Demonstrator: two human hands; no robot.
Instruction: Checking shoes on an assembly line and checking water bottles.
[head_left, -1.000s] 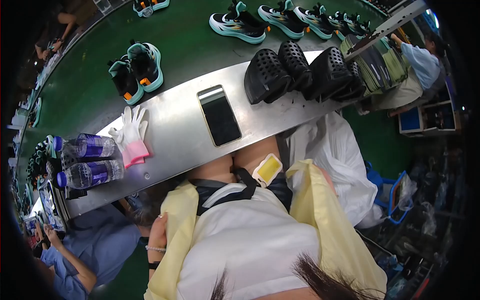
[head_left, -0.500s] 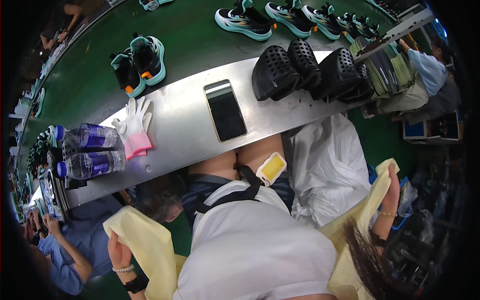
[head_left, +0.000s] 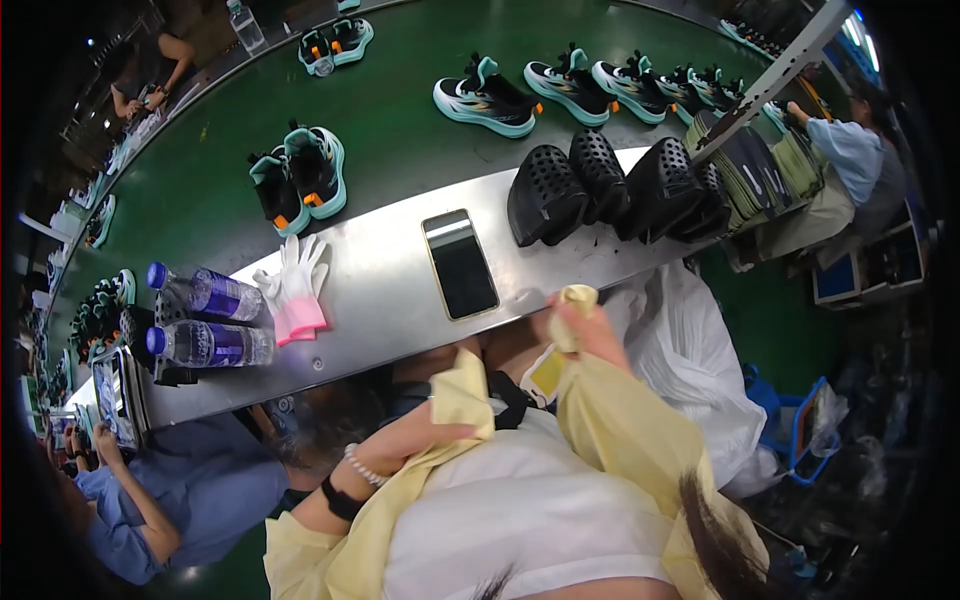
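I wear a white top and a pale yellow garment (head_left: 620, 430) hangs over my shoulders. My left hand (head_left: 425, 435) grips the garment's left front edge near my chest. My right hand (head_left: 580, 325) is closed on its right edge, raised close to the rim of the steel worktop (head_left: 400, 300). A black phone (head_left: 460, 263) lies flat on the worktop just beyond my hands. White gloves with pink cuffs (head_left: 297, 290) lie to its left.
Two water bottles (head_left: 205, 320) lie at the worktop's left. Black perforated shoe moulds (head_left: 610, 185) stand at its right. Pairs of sneakers (head_left: 300, 175) ride a green conveyor (head_left: 400, 130) behind. A white bag (head_left: 690, 350) hangs on my right. People work on both sides.
My arms were spread wide with the yellow garment held out; now both hands have come in to my chest, drawing its edges together.
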